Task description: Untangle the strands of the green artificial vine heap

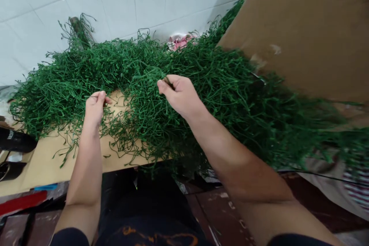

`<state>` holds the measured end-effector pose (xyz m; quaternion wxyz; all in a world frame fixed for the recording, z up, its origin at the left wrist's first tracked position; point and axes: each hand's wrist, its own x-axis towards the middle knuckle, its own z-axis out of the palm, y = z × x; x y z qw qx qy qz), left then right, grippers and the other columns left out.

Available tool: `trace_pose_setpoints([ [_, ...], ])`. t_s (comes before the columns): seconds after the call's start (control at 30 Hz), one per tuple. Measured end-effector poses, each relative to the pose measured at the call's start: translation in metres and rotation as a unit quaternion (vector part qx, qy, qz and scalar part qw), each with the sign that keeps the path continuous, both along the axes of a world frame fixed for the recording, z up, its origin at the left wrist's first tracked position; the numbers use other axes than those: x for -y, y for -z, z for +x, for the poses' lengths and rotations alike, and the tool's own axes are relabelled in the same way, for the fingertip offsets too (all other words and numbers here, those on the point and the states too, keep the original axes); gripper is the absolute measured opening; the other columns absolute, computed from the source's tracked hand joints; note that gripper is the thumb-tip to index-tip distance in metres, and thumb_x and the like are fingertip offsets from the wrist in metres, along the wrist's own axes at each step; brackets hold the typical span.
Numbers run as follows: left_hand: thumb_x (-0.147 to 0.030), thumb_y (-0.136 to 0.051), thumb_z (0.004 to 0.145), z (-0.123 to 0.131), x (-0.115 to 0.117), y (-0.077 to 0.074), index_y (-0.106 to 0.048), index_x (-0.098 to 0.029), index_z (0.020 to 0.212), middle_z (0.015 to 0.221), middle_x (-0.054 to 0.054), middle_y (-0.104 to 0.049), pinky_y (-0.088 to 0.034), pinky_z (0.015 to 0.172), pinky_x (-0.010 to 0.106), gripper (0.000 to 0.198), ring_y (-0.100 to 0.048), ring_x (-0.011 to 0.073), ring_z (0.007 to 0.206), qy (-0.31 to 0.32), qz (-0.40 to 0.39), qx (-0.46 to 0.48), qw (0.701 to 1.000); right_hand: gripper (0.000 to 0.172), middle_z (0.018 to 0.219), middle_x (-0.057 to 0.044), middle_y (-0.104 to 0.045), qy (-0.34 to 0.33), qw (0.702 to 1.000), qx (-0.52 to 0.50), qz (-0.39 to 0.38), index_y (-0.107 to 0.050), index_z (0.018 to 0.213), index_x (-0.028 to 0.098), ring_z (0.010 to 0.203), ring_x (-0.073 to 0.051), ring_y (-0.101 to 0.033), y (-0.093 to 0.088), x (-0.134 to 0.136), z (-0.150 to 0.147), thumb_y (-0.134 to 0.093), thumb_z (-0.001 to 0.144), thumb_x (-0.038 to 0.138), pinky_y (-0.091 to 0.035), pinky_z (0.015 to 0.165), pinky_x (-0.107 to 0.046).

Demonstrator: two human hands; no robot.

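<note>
A large heap of thin green artificial stems (86,69) with small bud-like tips spreads across the cardboard-covered table (54,161). My left hand (96,103) is pinched over the left part of the heap, with a thin green stem between thumb and fingers. To its right, my right hand (178,90) is closed around a small bunch of green stems (152,72), whose tips point left over the heap. The ends inside that fist are mostly hidden. Loose stems lie on the bare cardboard between and below my hands.
A big cardboard sheet (302,30) leans at the right. White wall tiles (115,4) rise behind the heap, where a pink-and-white item (180,41) shows. A black cylindrical bottle (15,140) lies at the left edge; a red object (23,202) is below.
</note>
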<state>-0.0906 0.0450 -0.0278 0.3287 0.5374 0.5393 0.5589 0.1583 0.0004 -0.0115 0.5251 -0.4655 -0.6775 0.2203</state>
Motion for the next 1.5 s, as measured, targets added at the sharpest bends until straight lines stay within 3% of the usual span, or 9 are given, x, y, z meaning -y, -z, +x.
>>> trace_pose_setpoints([
  [0.13, -0.056, -0.065, 0.068, 0.031, 0.024, -0.013, -0.054, -0.016, 0.067, 0.055, -0.001, -0.062, -0.044, 0.053, 0.02, 0.042, -0.057, 0.009, 0.053, 0.11, 0.003, -0.01, 0.994, 0.02, 0.061, 0.002, -0.039, 0.147, 0.988, 0.01, 0.035, -0.047, 0.062, 0.018, 0.058, -0.01, -0.037, 0.011, -0.021, 0.008, -0.058, 0.077, 0.024, -0.032, 0.058, -0.028],
  [0.33, -0.056, -0.064, 0.07, 0.045, 0.032, -0.021, -0.056, -0.016, 0.07, 0.06, 0.0, -0.063, -0.046, 0.053, 0.021, 0.04, -0.059, 0.0093, 0.056, 0.159, -0.002, 0.009, 0.987, 0.017, 0.062, 0.0, -0.043, 0.115, 0.992, 0.033, 0.027, -0.054, 0.072, 0.017, 0.062, -0.012, -0.044, 0.02, -0.029, 0.014, -0.047, 0.085, 0.027, -0.038, 0.061, -0.03],
  [0.4, -0.056, -0.064, 0.07, 0.047, 0.033, -0.02, -0.057, -0.016, 0.07, 0.061, 0.0, -0.064, -0.046, 0.054, 0.021, 0.04, -0.059, 0.009, 0.056, 0.164, -0.003, 0.007, 0.986, 0.014, 0.076, -0.003, -0.05, 0.154, 0.986, 0.054, 0.045, -0.054, 0.086, 0.016, 0.071, -0.014, -0.049, 0.027, -0.033, 0.018, -0.053, 0.083, 0.03, -0.042, 0.068, -0.033],
  [0.57, -0.054, -0.066, 0.068, 0.056, 0.031, -0.017, -0.058, -0.016, 0.071, 0.066, 0.001, -0.066, -0.047, 0.059, 0.022, 0.039, -0.058, 0.009, 0.059, 0.144, 0.028, -0.03, 0.989, 0.04, 0.111, -0.012, -0.044, 0.204, 0.972, 0.092, 0.076, -0.045, 0.115, 0.017, 0.088, -0.019, -0.055, 0.035, -0.035, 0.019, -0.059, 0.078, 0.025, -0.046, 0.076, -0.04],
  [0.73, -0.05, -0.065, 0.071, 0.069, 0.026, -0.013, -0.057, -0.017, 0.07, 0.064, 0.0, -0.062, -0.047, 0.061, 0.023, 0.034, -0.056, 0.0097, 0.06, 0.141, 0.061, -0.058, 0.986, 0.036, 0.103, -0.01, -0.047, 0.141, 0.983, 0.095, 0.064, -0.049, 0.107, 0.017, 0.079, -0.016, -0.053, 0.013, -0.01, -0.001, -0.062, 0.076, 0.028, -0.046, 0.069, -0.036],
  [0.97, -0.039, -0.059, 0.078, 0.082, 0.022, -0.008, -0.052, -0.018, 0.062, 0.054, -0.003, -0.046, -0.034, 0.05, 0.022, 0.028, -0.041, 0.0081, 0.051, 0.138, 0.085, -0.114, 0.98, 0.041, 0.062, 0.003, -0.041, -0.011, 0.993, 0.114, 0.011, -0.046, 0.07, 0.018, 0.057, -0.009, -0.037, 0.001, -0.002, -0.017, -0.06, 0.074, 0.055, -0.032, 0.055, -0.026],
  [1.07, -0.038, -0.058, 0.08, 0.083, 0.02, -0.004, -0.052, -0.017, 0.063, 0.058, -0.003, -0.048, -0.037, 0.054, 0.022, 0.027, -0.044, 0.0087, 0.054, 0.168, 0.061, -0.103, 0.978, 0.039, 0.058, 0.003, -0.042, -0.052, 0.995, 0.085, -0.02, -0.049, 0.069, 0.017, 0.054, -0.008, -0.034, 0.004, -0.008, -0.017, -0.057, 0.078, 0.054, -0.028, 0.053, -0.025],
  [1.37, -0.047, -0.049, 0.085, 0.086, 0.027, -0.006, -0.052, -0.017, 0.056, 0.056, -0.001, -0.049, -0.043, 0.06, 0.025, 0.041, -0.047, 0.0098, 0.056, 0.229, 0.052, -0.078, 0.969, 0.04, 0.062, -0.001, -0.058, -0.139, 0.989, -0.022, -0.056, -0.056, 0.064, 0.014, 0.059, -0.009, -0.048, 0.013, -0.016, -0.021, -0.05, 0.084, 0.049, -0.038, 0.06, -0.024],
  [1.5, -0.05, -0.044, 0.086, 0.084, 0.028, -0.005, -0.05, -0.017, 0.052, 0.056, 0.0, -0.048, -0.043, 0.062, 0.026, 0.048, -0.047, 0.0107, 0.058, 0.261, 0.079, -0.091, 0.958, 0.031, 0.059, -0.001, -0.057, -0.093, 0.994, 0.023, -0.046, -0.051, 0.058, 0.016, 0.056, -0.01, -0.047, 0.007, -0.014, -0.024, -0.047, 0.087, 0.026, -0.037, 0.062, -0.026],
])
